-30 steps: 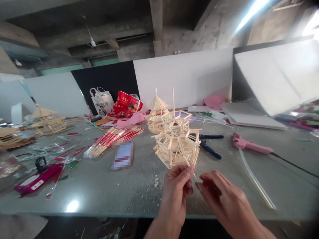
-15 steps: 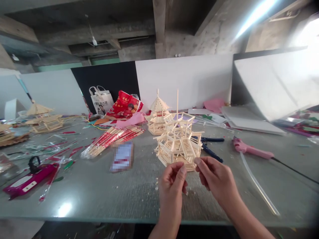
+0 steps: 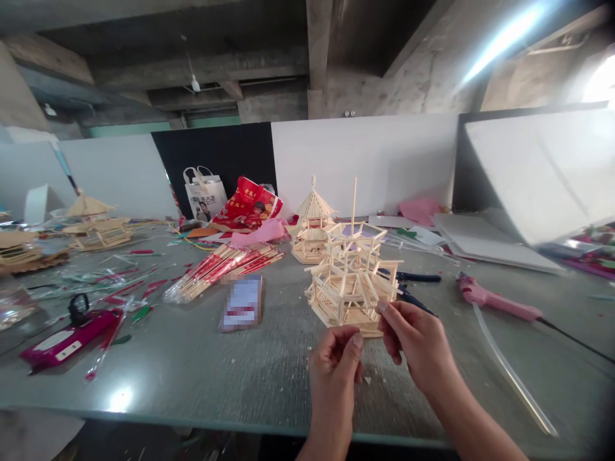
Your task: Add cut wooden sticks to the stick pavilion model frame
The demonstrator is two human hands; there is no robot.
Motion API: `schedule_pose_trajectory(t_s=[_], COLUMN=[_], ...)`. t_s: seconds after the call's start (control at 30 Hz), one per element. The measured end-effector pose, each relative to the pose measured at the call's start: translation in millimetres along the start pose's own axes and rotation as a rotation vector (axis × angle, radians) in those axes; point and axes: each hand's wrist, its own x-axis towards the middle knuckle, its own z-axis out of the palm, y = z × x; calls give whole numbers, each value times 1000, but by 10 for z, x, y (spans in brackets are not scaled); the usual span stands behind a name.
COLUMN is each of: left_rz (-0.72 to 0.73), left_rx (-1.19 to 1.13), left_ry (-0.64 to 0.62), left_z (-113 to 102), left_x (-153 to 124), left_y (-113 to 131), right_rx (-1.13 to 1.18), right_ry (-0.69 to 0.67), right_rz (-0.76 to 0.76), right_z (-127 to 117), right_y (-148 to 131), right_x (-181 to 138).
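Nearest the worktop's [image 3: 192, 371] front edge, your left hand [image 3: 334, 365] is in a pinch, fingers curled and thumb against the index side; can't tell if anything is in it. Change: 1 s ago a thin stick showed in that pinch, and now no stick can be made out there. Your right hand [image 3: 418, 342] hung lower and looser then; now it's up at the model's front right, thumb and index drawn together, other fingers curled. Can't tell if it grips a stick or touches the frame. Last 0.5 s: pose of the 2 hands nearly the same.

The model [image 3: 355, 282] sits upright just beyond your hands, right of the worktop's middle, same spot throughout. Top tier is bare frame, so it reads as unfinished. For the work, the shift likely means fine fingertip handling at the front right side, right hand leading.

Farther on: pliers [image 3: 418, 277] partly behind the model, glue gun [image 3: 500, 302] toward the right edge, stick pack [image 3: 225, 266] to the left. Toward the far edge, 1 roofed model [image 3: 314, 205], then the red bag [image 3: 247, 205].
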Motion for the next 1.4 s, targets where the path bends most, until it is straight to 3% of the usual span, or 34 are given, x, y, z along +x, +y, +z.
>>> schedule_pose_trajectory(t_s=[0.37,1.2,1.3,1.4], left_rz=[-13,-24,31,206], left_rx=[-10,15,116,372], left_ry=[-7,-37,-58,-104], left_z=[-24,-61,-101,-142], left_x=[-2,14,45,144], left_y=[-29,-49,72,303], right_rx=[-178,-313,-336,-365], right_ry=[50,40,37,40], right_rz=[-14,-66,-56,-41], right_z=[37,33,35,27], right_y=[-34,-116,-137,-157], right_x=[25,43,39,46])
